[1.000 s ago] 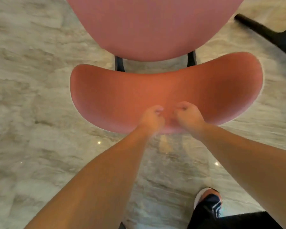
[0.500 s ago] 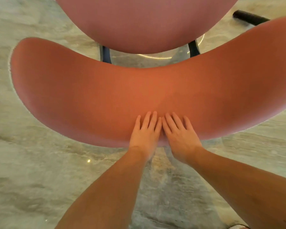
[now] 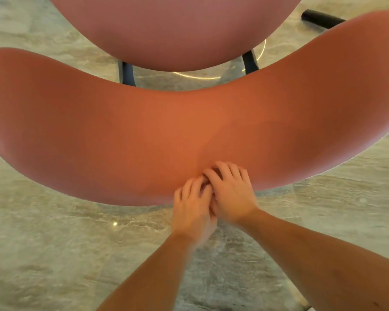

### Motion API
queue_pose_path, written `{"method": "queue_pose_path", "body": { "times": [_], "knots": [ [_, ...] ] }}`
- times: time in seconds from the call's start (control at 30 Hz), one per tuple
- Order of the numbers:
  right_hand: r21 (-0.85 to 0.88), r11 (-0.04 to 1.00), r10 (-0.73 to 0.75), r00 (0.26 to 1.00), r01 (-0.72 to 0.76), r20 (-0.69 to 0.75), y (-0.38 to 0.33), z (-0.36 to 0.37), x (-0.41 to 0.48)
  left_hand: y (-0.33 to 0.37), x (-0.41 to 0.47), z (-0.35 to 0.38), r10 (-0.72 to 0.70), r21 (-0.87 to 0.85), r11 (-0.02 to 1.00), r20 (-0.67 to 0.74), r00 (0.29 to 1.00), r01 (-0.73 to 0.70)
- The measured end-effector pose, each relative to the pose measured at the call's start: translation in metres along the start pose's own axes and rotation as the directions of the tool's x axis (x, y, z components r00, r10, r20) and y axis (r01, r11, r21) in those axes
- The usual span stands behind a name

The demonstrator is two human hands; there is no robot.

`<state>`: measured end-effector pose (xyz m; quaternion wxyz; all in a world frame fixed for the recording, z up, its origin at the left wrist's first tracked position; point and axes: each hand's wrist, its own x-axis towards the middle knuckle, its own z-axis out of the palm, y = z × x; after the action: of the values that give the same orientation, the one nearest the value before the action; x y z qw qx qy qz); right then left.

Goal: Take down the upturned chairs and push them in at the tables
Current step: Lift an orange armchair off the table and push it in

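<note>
A pink upholstered chair stands on its legs right below me. Its curved backrest (image 3: 144, 135) spans the whole frame, and its seat (image 3: 173, 30) lies beyond it at the top. My left hand (image 3: 192, 207) and my right hand (image 3: 231, 194) press side by side on the near middle of the backrest. Their fingers are slightly bent, and the right hand's fingers overlap the left's. Neither hand wraps round the edge. Two dark chair legs (image 3: 127, 74) show between the seat and the backrest.
Grey marbled floor (image 3: 54, 254) lies all around the chair. A black bar (image 3: 319, 17), perhaps part of a table base or another chair's leg, lies at the top right beyond the backrest.
The backrest has grown much larger in view as I lean in. My fists opened flat on it half a second ago. Now the fingers bend and the right hand overlaps the left.
</note>
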<state>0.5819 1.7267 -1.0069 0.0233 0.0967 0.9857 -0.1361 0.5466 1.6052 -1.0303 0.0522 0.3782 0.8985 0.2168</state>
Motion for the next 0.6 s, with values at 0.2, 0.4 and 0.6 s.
{"method": "queue_pose_path", "body": {
  "times": [0.2,0.4,0.6],
  "knots": [
    [0.613,0.508,0.617,0.753,-0.605,0.231,-0.021,0.005,0.005,0.021,0.005,0.012,-0.737,-0.7,0.316,0.244,0.63,0.641],
    [0.662,-0.13,0.735,0.376,-0.738,0.564,-0.029,0.005,0.01,0.012,0.024,0.009,-0.771,-0.67,-0.261,0.578,0.269,0.695],
    [0.569,-0.436,0.528,0.314,-0.698,0.789,-0.036,0.007,0.005,0.013,0.016,-0.004,-0.617,-0.616,-0.582,0.76,0.206,0.531]
  ]
}}
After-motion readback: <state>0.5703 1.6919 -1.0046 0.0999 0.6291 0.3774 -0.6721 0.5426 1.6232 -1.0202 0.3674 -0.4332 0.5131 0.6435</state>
